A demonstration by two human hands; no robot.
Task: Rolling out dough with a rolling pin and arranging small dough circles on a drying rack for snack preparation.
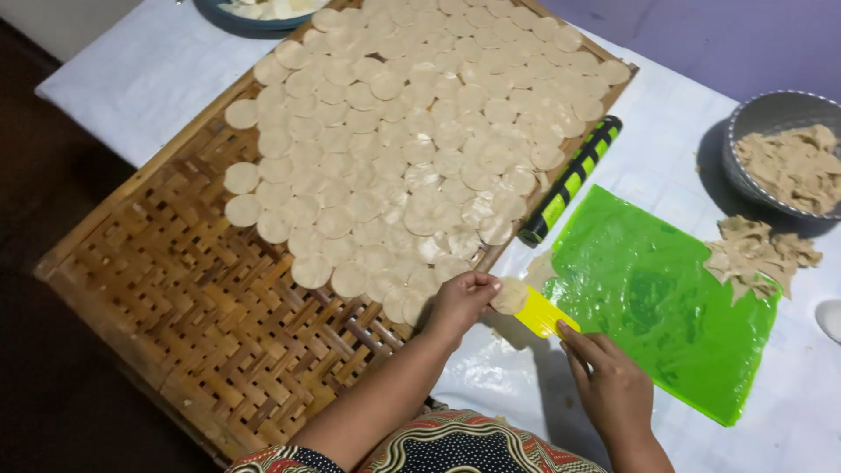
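On the white-covered table (158,70), left half: woven bamboo tray (175,298), large, rectangular, set at a slant. Contents: many thin round dough discs (412,131), pale, overlapping in close rows across its far and middle part; near-left part bare weave.

Far edge, top: dark bowl (241,17), mostly cut off by the frame, pale contents, kind not clear.

Right edge: metal bowl (775,118), round, holding a heap of ragged dough scraps (793,162). Just beside it on the cloth: loose pile of dough trimmings (758,254), touching the corner of the green plastic sheet (657,298).

Between tray and sheet: rolling pin (571,180), black with green bands, lying along the tray's edge.

Near centre, at the tray's near-right edge: single dough disc (510,296), pinched at its rim between thumb and fingertips of the left hand (460,302), fingers closed on it. The disc rests on the blade of a yellow scraper (543,317).

Right hand (609,385): fingers extended toward the scraper's near end; fingertips at its edge, firm grasp cannot be told.
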